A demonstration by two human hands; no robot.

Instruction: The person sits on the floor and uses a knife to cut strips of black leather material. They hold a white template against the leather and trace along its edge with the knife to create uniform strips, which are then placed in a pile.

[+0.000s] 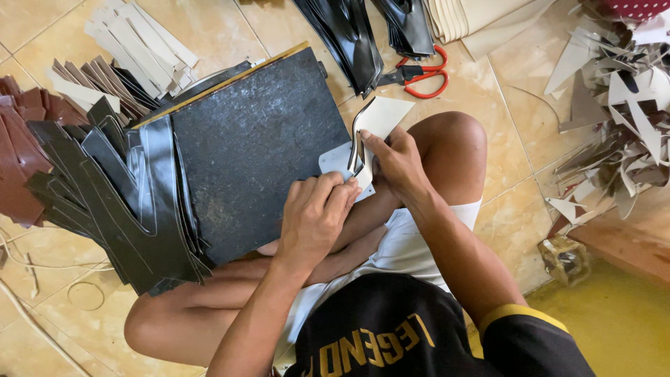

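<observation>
I sit cross-legged on a tiled floor with a dark worn cutting board (251, 150) across my lap. My left hand (315, 213) is closed at the board's right edge, pinching the lower end of a white cut-out piece (380, 119) and a thin black strip (357, 136) that curves along it. My right hand (396, 162) grips the same white piece from the right, with the thumb pressed against the strip. Whether a tool is inside my left fist is hidden.
A stack of black cut shapes (115, 195) lies on the board's left side, beside brown pieces (21, 139) and beige strips (136, 42). Red-handled scissors (422, 73) and black material (349, 38) lie beyond. A heap of offcuts (614, 119) is at right.
</observation>
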